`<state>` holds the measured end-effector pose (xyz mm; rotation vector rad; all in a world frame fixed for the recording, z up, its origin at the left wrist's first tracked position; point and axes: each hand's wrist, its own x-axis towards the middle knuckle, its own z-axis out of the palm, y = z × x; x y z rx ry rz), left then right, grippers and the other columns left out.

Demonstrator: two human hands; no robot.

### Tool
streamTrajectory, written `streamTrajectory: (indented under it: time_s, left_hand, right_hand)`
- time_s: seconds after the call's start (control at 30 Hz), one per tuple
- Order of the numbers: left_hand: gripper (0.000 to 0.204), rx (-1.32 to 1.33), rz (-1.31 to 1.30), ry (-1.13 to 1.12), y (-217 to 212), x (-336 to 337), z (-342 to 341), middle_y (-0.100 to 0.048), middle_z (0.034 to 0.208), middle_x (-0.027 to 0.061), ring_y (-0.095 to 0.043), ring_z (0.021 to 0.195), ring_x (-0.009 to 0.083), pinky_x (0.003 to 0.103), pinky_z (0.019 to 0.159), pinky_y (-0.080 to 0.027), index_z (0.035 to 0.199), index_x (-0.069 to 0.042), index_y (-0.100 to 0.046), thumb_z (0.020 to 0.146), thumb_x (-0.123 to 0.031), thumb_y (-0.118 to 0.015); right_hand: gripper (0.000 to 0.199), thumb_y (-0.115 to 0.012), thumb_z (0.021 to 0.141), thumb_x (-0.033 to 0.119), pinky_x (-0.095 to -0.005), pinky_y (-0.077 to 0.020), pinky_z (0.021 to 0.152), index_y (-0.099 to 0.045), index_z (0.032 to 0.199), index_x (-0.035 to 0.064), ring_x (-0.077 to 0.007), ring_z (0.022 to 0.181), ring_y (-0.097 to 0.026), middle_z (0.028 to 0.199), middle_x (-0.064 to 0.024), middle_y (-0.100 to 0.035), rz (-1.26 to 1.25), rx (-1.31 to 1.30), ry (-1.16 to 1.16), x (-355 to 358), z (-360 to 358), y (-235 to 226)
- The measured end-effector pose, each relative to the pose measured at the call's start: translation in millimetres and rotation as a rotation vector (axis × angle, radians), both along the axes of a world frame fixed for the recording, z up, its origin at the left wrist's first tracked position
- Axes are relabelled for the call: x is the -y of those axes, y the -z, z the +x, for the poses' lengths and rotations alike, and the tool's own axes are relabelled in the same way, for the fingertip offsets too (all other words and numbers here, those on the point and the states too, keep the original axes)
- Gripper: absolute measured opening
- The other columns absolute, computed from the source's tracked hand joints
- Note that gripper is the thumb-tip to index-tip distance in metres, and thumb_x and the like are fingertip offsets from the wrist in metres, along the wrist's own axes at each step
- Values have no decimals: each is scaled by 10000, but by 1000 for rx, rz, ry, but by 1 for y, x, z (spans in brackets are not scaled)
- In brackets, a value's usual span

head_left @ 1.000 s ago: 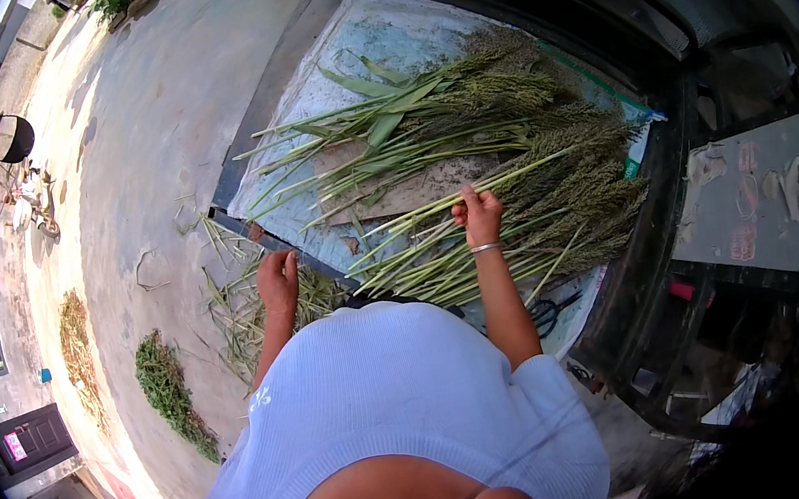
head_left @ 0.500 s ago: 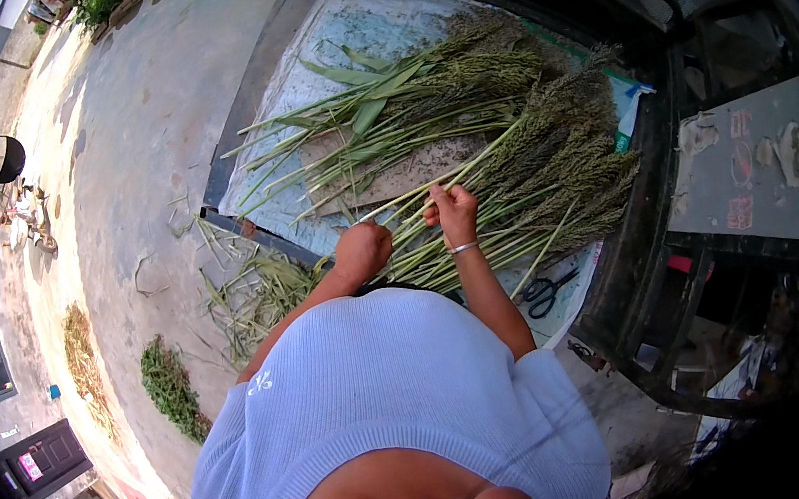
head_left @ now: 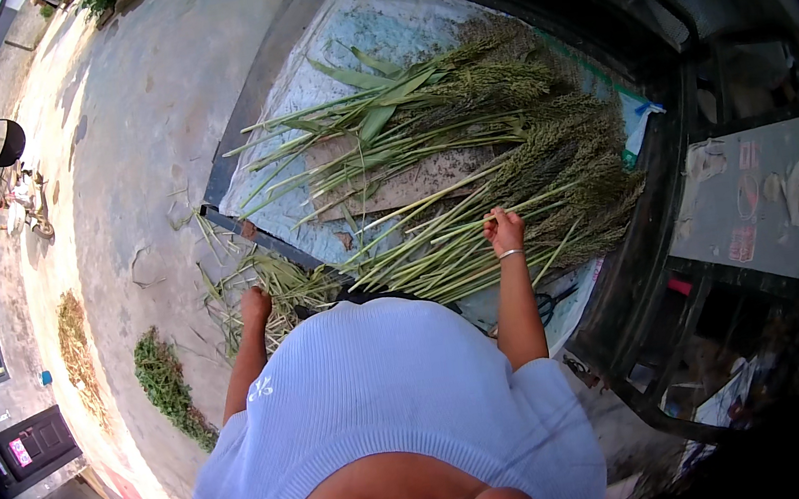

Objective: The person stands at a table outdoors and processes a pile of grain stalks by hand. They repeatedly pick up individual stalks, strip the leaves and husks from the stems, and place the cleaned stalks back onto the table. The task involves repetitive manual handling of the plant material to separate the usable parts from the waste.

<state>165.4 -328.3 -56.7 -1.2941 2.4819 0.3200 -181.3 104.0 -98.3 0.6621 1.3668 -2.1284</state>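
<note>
Over the pile of leaf scraps (head_left: 274, 278) at the platform's near left edge, my left hand (head_left: 256, 306) is closed; whatever its fingers may hold is hidden. My right hand (head_left: 506, 232) is closed on a green stalk (head_left: 453, 231) at the right part of the near bundle. That near bundle of seed-headed stalks (head_left: 412, 266) lies with its cut ends left and its bushy heads (head_left: 590, 199) right. Beyond it rests a second bundle (head_left: 381, 110), with broad green leaves among its stems.
A pale blue sheet (head_left: 332, 46) covers the platform under the stalks, with a brown board (head_left: 439, 169) between the bundles. Dark scissors (head_left: 550, 302) lie right of my right forearm. A black metal frame (head_left: 662, 215) stands at the right. Green plants (head_left: 171, 391) lie on the ground left.
My left hand has moved left and nearer to me, off the stalks to above the leaf scraps. My right hand has shifted right and slightly nearer.
</note>
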Motion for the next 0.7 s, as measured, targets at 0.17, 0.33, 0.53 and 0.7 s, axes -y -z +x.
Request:
streamTrajectory:
  time_s: [0.17,0.33,0.53,0.7]
  left_hand:
    - [223,289,-243,-429,-46,38,86,-574,928,212,-564,862,354,440,732,-450,893,-15,-544,705,-136,-539]
    - [179,-33,-87,10,9,78,-19,-583,839,181,-570,775,335,427,666,-452,828,-43,-573,722,-187,-576]
    - [304,-430,77,526,62,27,-260,-539,977,150,-498,940,329,395,774,-449,958,-52,-550,693,-180,-626]
    - [312,-38,240,585,77,9,-337,-563,941,152,-527,904,322,386,760,-457,887,-76,-582,651,-262,-666]
  right_hand:
    - [147,-550,822,143,-254,-423,346,-518,790,4,-144,439,-534,594,-88,-556,397,291,-389,-4,37,34]
    - [118,-539,780,100,-257,-430,358,-548,687,29,-129,449,-530,566,-49,-529,627,233,-596,14,86,57]
    - [93,-548,778,128,-238,-457,387,-579,803,44,-112,494,-567,643,-39,-578,574,207,-449,21,128,17]
    - [103,-566,778,118,-228,-453,390,-568,837,34,-112,491,-564,629,-47,-566,672,241,-224,1,175,-21]
